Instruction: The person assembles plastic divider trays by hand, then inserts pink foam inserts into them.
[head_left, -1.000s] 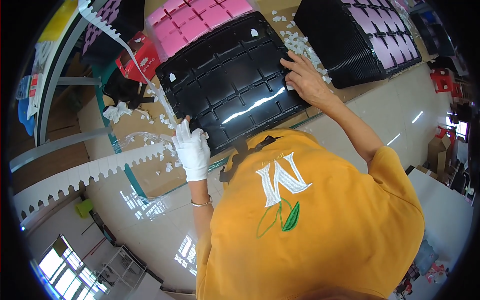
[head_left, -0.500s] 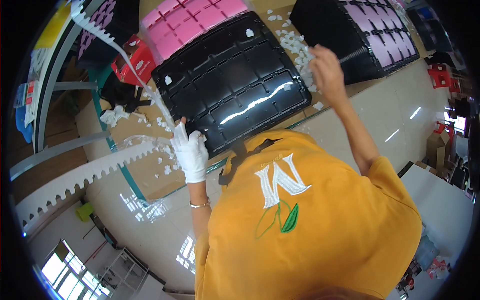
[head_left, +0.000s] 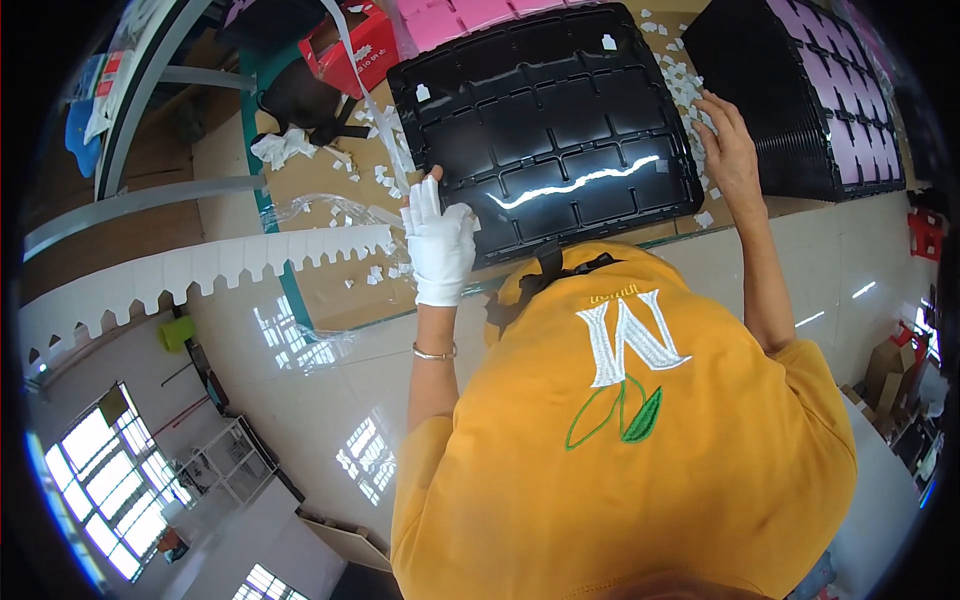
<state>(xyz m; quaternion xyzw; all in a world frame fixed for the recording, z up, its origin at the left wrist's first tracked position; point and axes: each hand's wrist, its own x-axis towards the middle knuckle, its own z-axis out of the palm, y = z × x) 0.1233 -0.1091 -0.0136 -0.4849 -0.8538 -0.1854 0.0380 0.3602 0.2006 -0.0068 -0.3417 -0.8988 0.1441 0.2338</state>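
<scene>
A black moulded tray (head_left: 545, 130) with several shallow compartments lies on a cardboard-covered table. Two small white pieces (head_left: 608, 42) sit in its far compartments. My left hand (head_left: 440, 240), in a white glove, rests at the tray's near left corner. It grips the end of a long white strip (head_left: 372, 95) that runs up to the far left. My right hand (head_left: 725, 145) is bare and lies at the tray's right edge with its fingers spread over small white scraps (head_left: 685, 85). My yellow shirt hides the near table edge.
A stack of black trays with pink inserts (head_left: 810, 90) stands at the right. Pink trays (head_left: 450, 15) lie beyond the black one, and a red box (head_left: 365, 50) sits at the far left. White scraps litter the cardboard (head_left: 320, 190). A white notched strip (head_left: 200, 275) lies on the left.
My right hand rose off the tray toward the stack at the right, then came down at the tray's right edge. My left hand stayed at the tray's left corner with the strip.
</scene>
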